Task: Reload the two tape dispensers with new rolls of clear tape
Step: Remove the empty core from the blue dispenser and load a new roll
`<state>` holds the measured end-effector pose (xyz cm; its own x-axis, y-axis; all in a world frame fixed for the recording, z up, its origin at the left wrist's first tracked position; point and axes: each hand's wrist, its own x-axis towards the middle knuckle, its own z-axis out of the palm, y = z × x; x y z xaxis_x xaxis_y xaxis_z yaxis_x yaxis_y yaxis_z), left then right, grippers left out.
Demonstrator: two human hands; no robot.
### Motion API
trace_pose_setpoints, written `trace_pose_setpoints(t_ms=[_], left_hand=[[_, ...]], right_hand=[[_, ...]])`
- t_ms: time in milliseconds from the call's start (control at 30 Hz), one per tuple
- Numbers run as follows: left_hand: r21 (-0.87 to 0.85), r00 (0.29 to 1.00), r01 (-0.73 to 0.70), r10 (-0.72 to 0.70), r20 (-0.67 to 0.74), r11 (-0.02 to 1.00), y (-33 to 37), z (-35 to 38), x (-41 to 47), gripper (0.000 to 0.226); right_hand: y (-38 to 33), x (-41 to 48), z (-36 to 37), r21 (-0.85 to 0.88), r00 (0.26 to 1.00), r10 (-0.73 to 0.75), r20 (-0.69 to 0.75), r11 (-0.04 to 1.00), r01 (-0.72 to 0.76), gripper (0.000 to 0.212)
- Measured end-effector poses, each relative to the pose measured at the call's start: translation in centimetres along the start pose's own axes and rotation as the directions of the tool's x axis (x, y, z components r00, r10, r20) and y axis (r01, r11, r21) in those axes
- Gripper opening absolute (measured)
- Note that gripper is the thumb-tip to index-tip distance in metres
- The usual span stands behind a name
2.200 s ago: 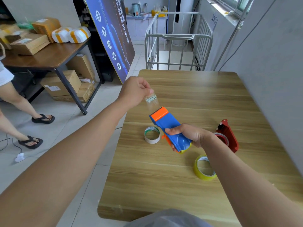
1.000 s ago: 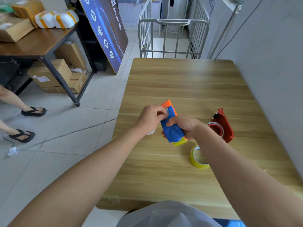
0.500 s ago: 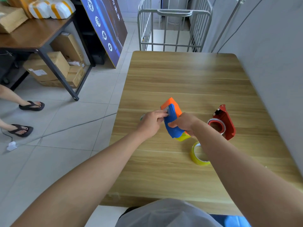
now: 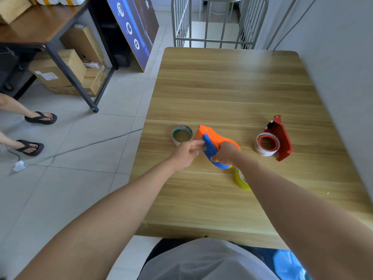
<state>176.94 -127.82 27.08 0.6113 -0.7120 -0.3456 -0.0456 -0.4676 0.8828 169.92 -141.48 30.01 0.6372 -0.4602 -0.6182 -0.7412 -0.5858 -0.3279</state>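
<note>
The right hand is curled round the rear of the blue and orange dispenser, gripping its body from above and holding it over the surface, nose pointing away from the person. The left hand comes in from the side, thumb and fingertips drawn together in a pinch against the blue side plate near the nose. Whether a tape end lies between them is too small to tell.

The dispenser has an orange top and nose, a blue side plate, and a sliver of yellow showing at its lower rear edge, just below the right hand.

Just beside the nose, to the left, a clear tape roll with a green-printed core lies flat. A yellow tape roll lies nearer the person, half hidden under the right forearm. Well to the right, a red dispenser stands on its edge with a red-cored roll against its side.

Beyond the far edge of the surface stands a metal cage trolley, and a grey wall runs along the right. On the left, a blue sign board leans by a dark table with cardboard boxes beneath. Another person's feet in black sandals stand on the tiled floor.
</note>
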Motion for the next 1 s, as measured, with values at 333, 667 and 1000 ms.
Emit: trace_pose_setpoints(t_ms=[333,667,1000], left_hand=[[-0.139,0.969,0.233,-0.242,-0.05,0.963,-3.6,0.3,-3.0,0.033],[-0.087,0.961,0.275,-0.275,0.022,0.957,-4.2,0.0,-3.7,0.053],[0.026,0.939,0.344,-0.344,-0.028,0.939,-4.1,-1.9,-3.6,0.056]], right_hand=[[1.1,0.2,5.1,-0.114,0.989,-0.124,0.082,0.985,0.132,0.033],[0.6,0.3,6.4,-0.183,0.979,-0.17,0.113,0.965,0.189,0.032],[-0.4,-0.6,3.7,-0.196,0.982,-0.188,0.01,0.963,0.187,0.036]])
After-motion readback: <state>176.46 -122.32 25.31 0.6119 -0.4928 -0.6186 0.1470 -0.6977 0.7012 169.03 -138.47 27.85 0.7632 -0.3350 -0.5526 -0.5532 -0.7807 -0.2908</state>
